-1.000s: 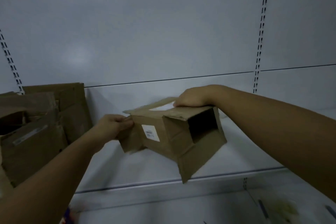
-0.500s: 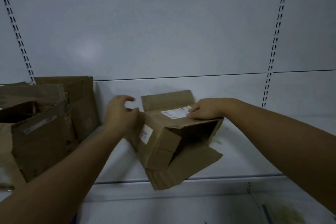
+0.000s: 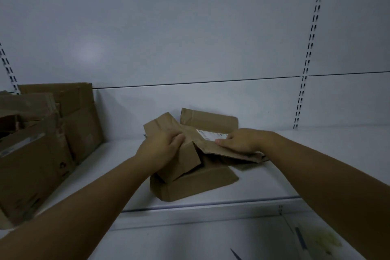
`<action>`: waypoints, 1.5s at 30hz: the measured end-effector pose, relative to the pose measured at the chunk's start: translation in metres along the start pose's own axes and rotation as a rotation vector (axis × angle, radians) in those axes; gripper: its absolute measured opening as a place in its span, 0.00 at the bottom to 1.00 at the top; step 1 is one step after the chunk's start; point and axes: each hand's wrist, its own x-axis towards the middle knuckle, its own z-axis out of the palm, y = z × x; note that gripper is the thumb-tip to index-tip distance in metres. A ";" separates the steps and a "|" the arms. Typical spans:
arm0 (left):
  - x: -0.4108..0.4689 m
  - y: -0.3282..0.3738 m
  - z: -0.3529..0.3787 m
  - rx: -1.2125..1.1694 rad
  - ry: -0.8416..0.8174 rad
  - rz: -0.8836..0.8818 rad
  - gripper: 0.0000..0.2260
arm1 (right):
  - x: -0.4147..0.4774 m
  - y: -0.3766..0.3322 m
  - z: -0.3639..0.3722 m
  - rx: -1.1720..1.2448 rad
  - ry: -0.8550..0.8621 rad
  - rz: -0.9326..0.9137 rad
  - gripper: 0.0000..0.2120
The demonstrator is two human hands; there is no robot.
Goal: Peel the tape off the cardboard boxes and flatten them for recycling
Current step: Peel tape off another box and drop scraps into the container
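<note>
Head view: the left hand (image 3: 160,150) grips a flap of the cardboard box (image 3: 196,183). The right hand (image 3: 238,140) presses its top, fingers straight.

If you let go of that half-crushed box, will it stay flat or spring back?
Probably springs back partly: the box bulges under the left hand and right hand. Likely light and floppy: creased flaps splay out.

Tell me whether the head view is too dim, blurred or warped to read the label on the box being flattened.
Head view: dim, bluish light; soft glare patch on the back panel; wide-angle bowing bends the slotted upright; the cardboard box is fairly sharp, but the print on its label is too small to read; stacked boxes at left look soft.
</note>
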 end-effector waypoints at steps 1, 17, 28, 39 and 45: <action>-0.004 0.004 0.003 0.008 0.097 0.053 0.16 | 0.000 0.002 -0.001 0.005 -0.006 0.002 0.36; -0.019 -0.023 -0.003 0.224 -0.181 0.158 0.51 | 0.013 0.021 -0.007 0.159 -0.046 0.064 0.33; -0.026 -0.011 0.010 0.350 0.016 0.119 0.46 | 0.015 0.016 -0.005 0.211 -0.057 0.123 0.35; -0.029 -0.004 -0.006 0.487 -0.104 0.247 0.37 | 0.013 0.011 -0.005 0.159 -0.079 0.128 0.36; -0.035 -0.019 -0.021 0.290 -0.687 0.019 0.42 | 0.008 -0.004 0.006 -0.195 -0.008 0.099 0.37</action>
